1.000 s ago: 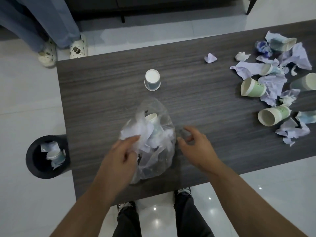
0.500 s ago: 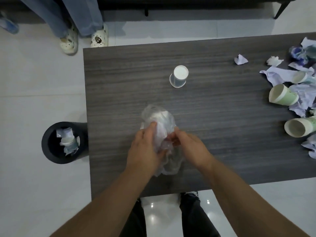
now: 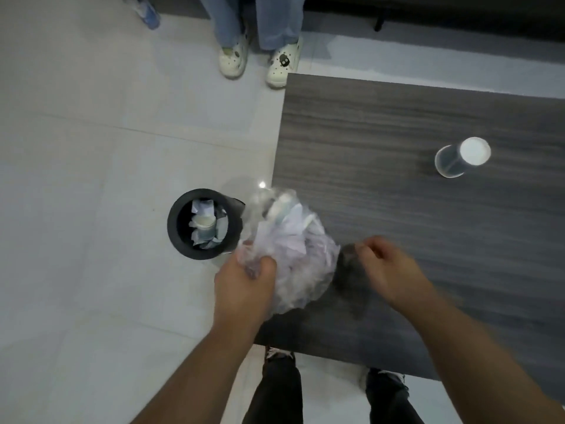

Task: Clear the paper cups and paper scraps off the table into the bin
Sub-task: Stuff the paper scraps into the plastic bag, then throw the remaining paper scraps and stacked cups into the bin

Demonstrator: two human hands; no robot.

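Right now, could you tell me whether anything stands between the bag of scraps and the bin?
Nothing visible does. The left hand grips the bag at the table's left edge, and the bin stands open on the floor just left of it, already holding scraps.

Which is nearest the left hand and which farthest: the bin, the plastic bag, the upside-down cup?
1. Plastic bag: gripped by the left hand, at the table's left edge.
2. Bin: on the floor, left of the table.
3. Upside-down cup: far right on the table.
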